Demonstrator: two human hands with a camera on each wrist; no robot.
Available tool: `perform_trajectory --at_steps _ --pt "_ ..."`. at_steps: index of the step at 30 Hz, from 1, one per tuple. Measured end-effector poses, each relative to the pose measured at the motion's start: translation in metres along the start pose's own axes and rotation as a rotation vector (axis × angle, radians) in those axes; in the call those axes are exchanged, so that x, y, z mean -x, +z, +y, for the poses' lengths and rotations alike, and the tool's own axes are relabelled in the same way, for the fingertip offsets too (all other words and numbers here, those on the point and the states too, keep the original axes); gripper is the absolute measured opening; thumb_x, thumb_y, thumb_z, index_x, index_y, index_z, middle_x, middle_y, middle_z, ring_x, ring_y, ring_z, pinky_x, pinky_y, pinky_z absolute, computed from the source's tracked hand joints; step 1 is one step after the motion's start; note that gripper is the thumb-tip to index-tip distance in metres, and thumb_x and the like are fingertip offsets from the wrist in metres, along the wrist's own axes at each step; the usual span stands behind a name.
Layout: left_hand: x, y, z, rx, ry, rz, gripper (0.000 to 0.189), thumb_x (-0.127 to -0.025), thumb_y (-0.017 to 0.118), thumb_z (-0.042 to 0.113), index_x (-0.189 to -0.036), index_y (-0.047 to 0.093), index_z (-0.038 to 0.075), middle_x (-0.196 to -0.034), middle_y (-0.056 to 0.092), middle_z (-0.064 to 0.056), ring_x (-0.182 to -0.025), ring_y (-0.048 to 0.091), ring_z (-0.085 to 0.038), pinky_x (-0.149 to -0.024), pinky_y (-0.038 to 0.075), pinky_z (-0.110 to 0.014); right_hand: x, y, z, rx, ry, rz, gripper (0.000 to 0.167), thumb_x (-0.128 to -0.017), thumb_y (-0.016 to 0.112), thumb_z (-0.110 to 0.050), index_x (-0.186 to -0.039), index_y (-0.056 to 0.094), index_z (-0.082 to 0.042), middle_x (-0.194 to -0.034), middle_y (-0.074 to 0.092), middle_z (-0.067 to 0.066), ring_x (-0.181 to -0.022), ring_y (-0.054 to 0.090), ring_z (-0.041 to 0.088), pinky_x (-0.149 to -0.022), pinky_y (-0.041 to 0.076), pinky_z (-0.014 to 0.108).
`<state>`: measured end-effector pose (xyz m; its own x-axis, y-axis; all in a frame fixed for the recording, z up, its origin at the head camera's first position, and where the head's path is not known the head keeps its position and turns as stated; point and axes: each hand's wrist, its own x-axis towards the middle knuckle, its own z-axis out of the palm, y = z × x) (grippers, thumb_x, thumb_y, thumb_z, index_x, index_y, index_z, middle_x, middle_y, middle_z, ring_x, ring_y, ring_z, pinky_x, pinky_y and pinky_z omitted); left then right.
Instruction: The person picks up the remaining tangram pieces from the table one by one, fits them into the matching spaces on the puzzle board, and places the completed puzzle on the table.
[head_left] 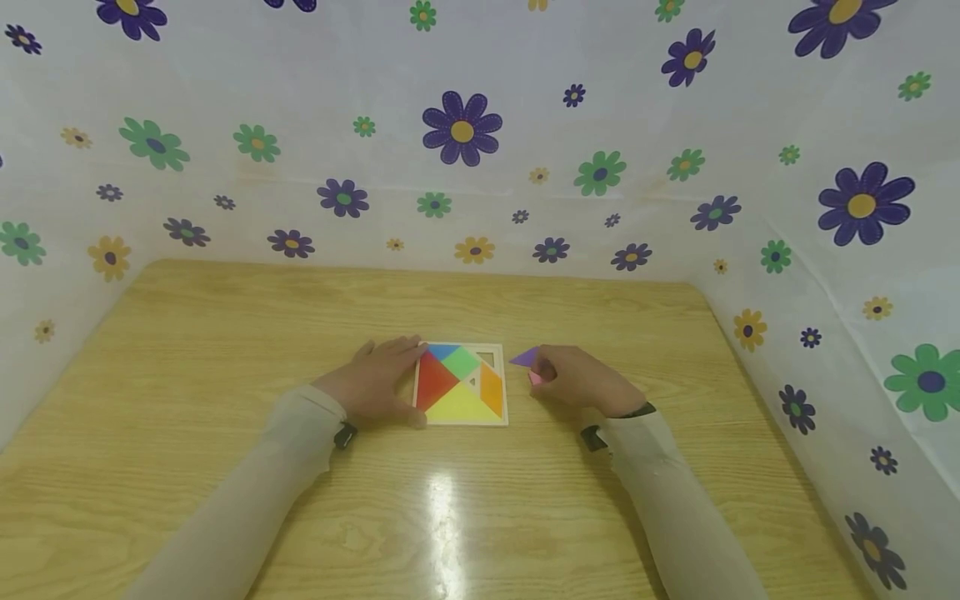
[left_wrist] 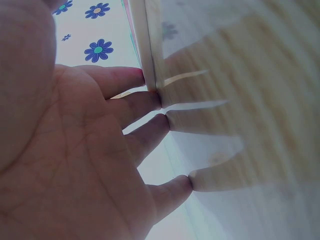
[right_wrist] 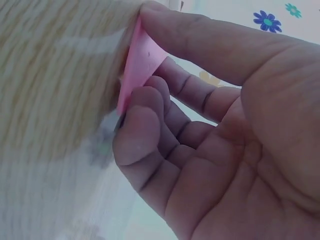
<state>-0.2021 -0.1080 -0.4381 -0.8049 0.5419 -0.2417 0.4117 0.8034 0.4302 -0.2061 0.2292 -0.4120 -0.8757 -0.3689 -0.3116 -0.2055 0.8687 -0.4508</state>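
Note:
A square tangram board [head_left: 467,422] lies on the table with a red triangle [head_left: 435,381], a blue triangle [head_left: 440,352], a green square [head_left: 461,362], a yellow triangle [head_left: 465,403] and an orange parallelogram [head_left: 491,390] in it. Bare wood shows at its upper right and near the middle. My left hand [head_left: 378,382] spans the board's left side, fingers nearly straight at the upper corner and thumb at the lower one. To the right of the board, my right hand [head_left: 581,377] pinches a pink triangle [right_wrist: 142,57] between thumb and fingers. A purple triangle [head_left: 524,358] pokes out beside its fingertips.
The wooden table [head_left: 300,517] reflects a bright streak of light in front of the board. White sheeting [head_left: 517,158] with printed flowers rises along the table's back and both sides.

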Motion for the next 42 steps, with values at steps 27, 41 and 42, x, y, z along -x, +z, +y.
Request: perform_trajectory --at_steps 27,41,42 --pt "0.0 0.001 -0.002 -0.001 -0.001 0.006 0.115 -0.079 0.079 0.065 -0.166 0.024 0.015 -0.173 0.018 -0.005 -0.16 0.014 -0.03 -0.126 0.005 -0.063 0.004 -0.009 -0.006 -0.019 -0.13 0.241 0.006 -0.101 0.064 -0.013 -0.097 0.066 -0.01 -0.083 0.063 0.001 -0.073 0.053 0.018 -0.065 0.046 0.031" --pt "0.0 0.001 -0.001 0.008 0.003 0.003 0.115 -0.079 0.079 0.064 -0.166 0.023 0.014 -0.173 0.017 -0.006 -0.16 0.013 -0.03 -0.126 0.005 -0.062 0.002 -0.007 -0.012 -0.085 -0.135 0.312 0.011 -0.099 0.071 -0.017 -0.107 0.069 -0.01 -0.096 0.073 0.004 -0.083 0.061 0.02 -0.076 0.054 0.037" --pt "0.0 0.001 -0.001 0.011 0.002 0.003 0.115 -0.079 0.08 0.064 -0.166 0.023 0.014 -0.173 0.017 -0.006 -0.16 0.013 -0.03 -0.126 0.005 -0.062 0.001 -0.006 -0.013 -0.092 -0.144 0.316 0.012 -0.098 0.072 -0.018 -0.107 0.069 -0.01 -0.097 0.073 0.004 -0.084 0.062 0.02 -0.077 0.055 0.037"
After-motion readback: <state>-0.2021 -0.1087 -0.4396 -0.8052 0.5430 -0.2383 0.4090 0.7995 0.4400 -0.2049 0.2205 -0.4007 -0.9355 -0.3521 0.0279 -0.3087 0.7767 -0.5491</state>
